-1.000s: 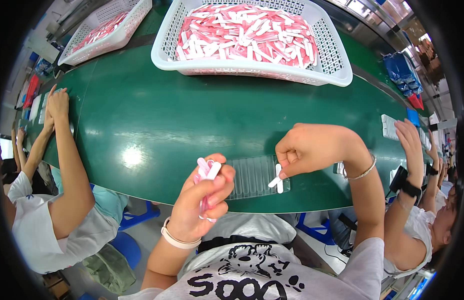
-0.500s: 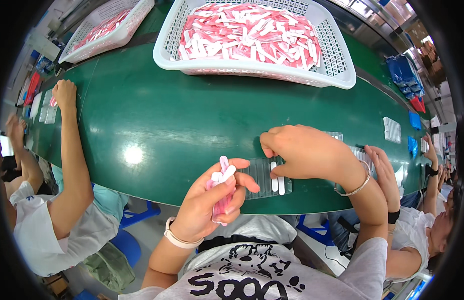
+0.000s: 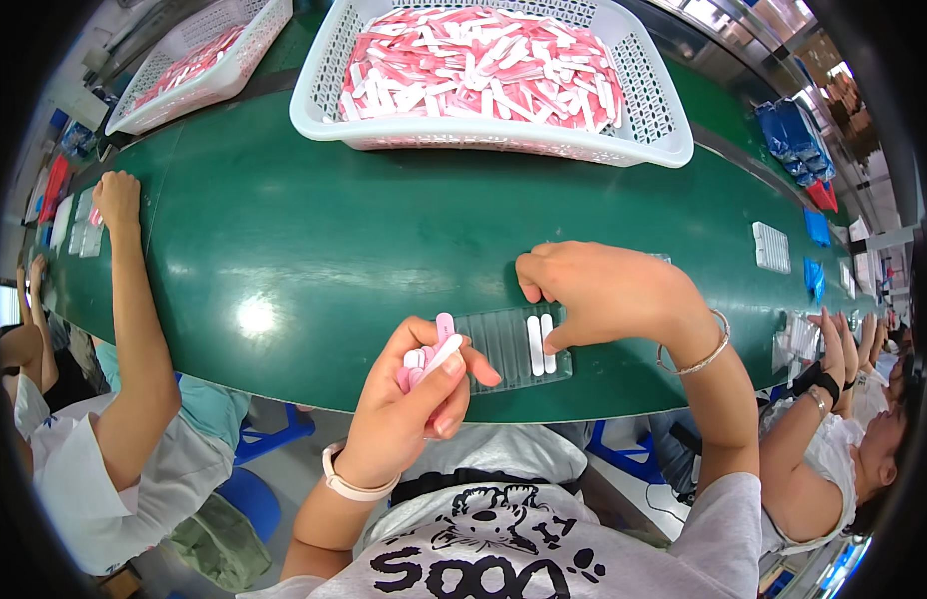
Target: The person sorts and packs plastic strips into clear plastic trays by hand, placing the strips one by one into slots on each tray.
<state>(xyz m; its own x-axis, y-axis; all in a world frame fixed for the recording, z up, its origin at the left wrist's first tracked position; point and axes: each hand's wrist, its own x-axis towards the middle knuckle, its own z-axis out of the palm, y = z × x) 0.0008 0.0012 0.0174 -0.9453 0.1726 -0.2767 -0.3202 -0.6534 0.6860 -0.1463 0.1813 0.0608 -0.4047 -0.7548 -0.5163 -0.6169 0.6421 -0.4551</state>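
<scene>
My left hand (image 3: 416, 384) is closed around a bunch of small pink and white nail files (image 3: 416, 371), their rounded ends sticking out past the thumb. Just right of it, near the table's front edge, lies a clear plastic tray (image 3: 493, 349) with narrow slots. Two white nail files (image 3: 535, 346) lie side by side towards the tray's right end. Over that end hovers my right hand (image 3: 608, 290), its thumb at the files and its fingers bent apart from the thumb. Nothing shows between them, and the hand hides part of the tray.
A large white basket (image 3: 503, 145) heaped with pink and white files stands across the green table (image 3: 334, 230). Another basket (image 3: 199, 85) is at the far left. Co-workers sit on both sides, one person's arm (image 3: 134, 299) reaching in from the left. Another tray (image 3: 771, 248) lies right.
The view has shifted slightly. In my left hand the file ends have moved a little. My right hand stays over the tray. A co-worker's hands at the right have drawn away from my right arm.
</scene>
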